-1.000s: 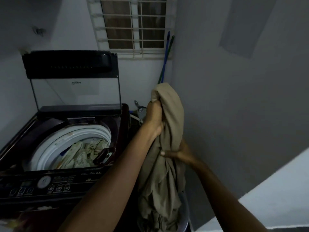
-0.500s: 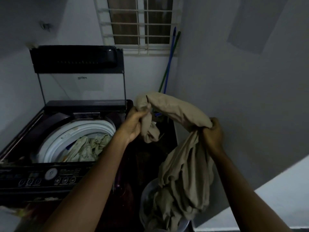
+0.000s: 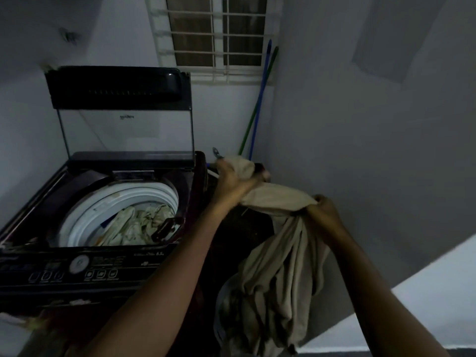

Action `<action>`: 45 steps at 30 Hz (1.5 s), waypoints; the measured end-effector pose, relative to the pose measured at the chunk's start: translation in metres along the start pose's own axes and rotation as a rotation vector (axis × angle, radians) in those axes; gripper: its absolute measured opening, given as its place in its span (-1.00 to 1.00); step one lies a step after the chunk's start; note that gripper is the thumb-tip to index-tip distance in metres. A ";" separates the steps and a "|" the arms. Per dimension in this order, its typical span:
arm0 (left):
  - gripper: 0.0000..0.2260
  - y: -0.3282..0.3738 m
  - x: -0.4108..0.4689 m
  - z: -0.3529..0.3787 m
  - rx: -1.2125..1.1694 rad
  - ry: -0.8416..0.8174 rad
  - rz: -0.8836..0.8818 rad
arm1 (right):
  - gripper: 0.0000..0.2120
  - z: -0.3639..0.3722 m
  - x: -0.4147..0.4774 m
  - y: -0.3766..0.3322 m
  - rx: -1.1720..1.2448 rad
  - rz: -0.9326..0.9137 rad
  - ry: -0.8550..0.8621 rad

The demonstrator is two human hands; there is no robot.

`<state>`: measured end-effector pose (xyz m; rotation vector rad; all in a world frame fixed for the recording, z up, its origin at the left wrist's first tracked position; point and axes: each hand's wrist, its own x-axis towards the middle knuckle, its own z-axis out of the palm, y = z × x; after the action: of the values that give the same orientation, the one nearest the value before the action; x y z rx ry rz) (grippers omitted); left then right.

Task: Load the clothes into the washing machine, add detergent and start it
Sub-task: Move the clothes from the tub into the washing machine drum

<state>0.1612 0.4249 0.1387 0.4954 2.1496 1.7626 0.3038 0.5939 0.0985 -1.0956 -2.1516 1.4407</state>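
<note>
Beige garment (image 3: 278,253), washing machine (image 3: 103,228) left, basket (image 3: 224,302) beneath

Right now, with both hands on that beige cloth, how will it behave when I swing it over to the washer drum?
The beige cloth is probably floppy: it sags and folds below the right hand. It seems bulky, its tail trailing into the bucket, so it may drag. It will likely drape over the washer rim unless gathered.

Dim, grainy room (wide-angle bending at the edges), faint light on the pale walls.
</note>
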 end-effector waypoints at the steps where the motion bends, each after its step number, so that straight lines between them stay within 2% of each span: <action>1: 0.11 -0.008 -0.008 0.006 0.134 -0.150 0.021 | -0.66 0.000 0.000 -0.011 0.034 -0.010 0.030; 3: 0.19 -0.023 -0.020 0.023 0.328 -0.340 0.103 | -0.70 0.007 0.000 -0.040 0.093 -0.058 0.019; 4: 0.18 -0.029 -0.024 0.030 0.338 -0.359 0.142 | -0.75 0.010 -0.003 -0.056 0.090 -0.087 -0.025; 5: 0.14 -0.033 -0.024 0.034 0.255 -0.328 0.146 | -0.74 0.014 -0.008 -0.071 0.069 -0.118 -0.097; 8: -0.14 -0.033 -0.018 0.032 0.034 -0.186 0.141 | -0.51 0.011 -0.023 -0.097 -0.028 -0.226 -0.337; 12: -0.39 -0.022 -0.008 0.021 -0.176 0.049 0.076 | -0.37 -0.005 -0.036 -0.099 0.174 -0.391 -0.590; 15: -0.42 -0.012 -0.003 0.013 -0.330 0.167 0.046 | -0.24 -0.009 -0.039 -0.065 0.200 -0.390 -0.457; 16: -0.44 -0.006 -0.005 0.012 -0.392 0.189 0.040 | -0.11 -0.006 -0.038 -0.048 0.125 -0.351 -0.408; 18: -0.49 0.009 -0.011 0.013 -0.558 0.190 -0.001 | 0.29 0.008 -0.035 -0.015 -0.019 -0.209 -0.392; 19: -0.55 0.016 -0.016 0.017 -0.658 0.167 -0.038 | 0.42 0.020 -0.035 -0.001 -0.078 -0.184 -0.381; 20: -0.64 0.022 -0.022 0.021 -0.763 0.122 -0.108 | 0.46 0.036 -0.036 0.009 -0.103 -0.197 -0.357; 21: -0.73 0.028 -0.027 0.024 -0.862 0.051 -0.198 | 0.44 0.051 -0.039 0.014 -0.072 -0.199 -0.328; 22: -0.78 0.032 -0.031 0.025 -0.946 -0.020 -0.273 | 0.33 0.065 -0.043 0.016 0.010 -0.210 -0.300; 24: -0.76 0.033 -0.028 0.018 -1.000 -0.051 -0.294 | -0.12 0.077 -0.047 0.017 0.151 -0.232 -0.208; 26: -0.55 0.030 -0.020 0.000 -0.934 0.055 -0.187 | -0.62 0.067 -0.042 0.017 0.119 -0.275 -0.092; 27: -0.42 0.025 -0.015 -0.013 -0.799 0.168 -0.106 | -0.75 0.056 -0.038 0.015 0.105 -0.308 -0.025; 29: -0.30 0.015 -0.009 -0.034 -0.282 0.309 0.079 | -0.78 0.030 -0.028 0.007 0.124 -0.335 0.123; 31: -0.16 0.007 -0.012 -0.042 0.189 0.270 0.233 | -0.70 0.007 -0.017 -0.011 0.096 -0.379 0.265; 33: -0.01 0.001 -0.019 -0.037 0.390 0.228 0.295 | -0.66 -0.003 -0.012 -0.034 0.100 -0.426 0.379; 34: -0.03 0.001 -0.021 -0.030 0.440 0.211 0.305 | -0.68 -0.002 -0.013 -0.048 0.137 -0.429 0.417; 36: -0.15 0.001 -0.021 -0.011 0.427 0.131 0.287 | -0.74 0.010 -0.018 -0.075 0.198 -0.427 0.414; 38: -0.19 -0.003 -0.021 0.004 0.282 0.007 0.256 | -0.80 0.021 -0.020 -0.095 0.188 -0.467 0.271; 41: -0.06 -0.015 -0.022 0.002 -0.076 -0.150 0.170 | -0.86 0.022 -0.022 -0.114 0.231 -0.479 -0.016; 43: 0.12 -0.016 -0.022 -0.005 -0.205 -0.281 0.152 | -0.89 0.021 -0.022 -0.118 0.262 -0.455 -0.053; 45: 0.23 -0.009 -0.022 -0.004 -0.147 -0.310 0.176 | -0.89 0.025 -0.021 -0.119 0.286 -0.392 -0.011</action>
<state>0.1785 0.4093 0.1312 0.8788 1.7974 1.7800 0.2523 0.5389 0.1965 -0.5300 -1.9475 1.5013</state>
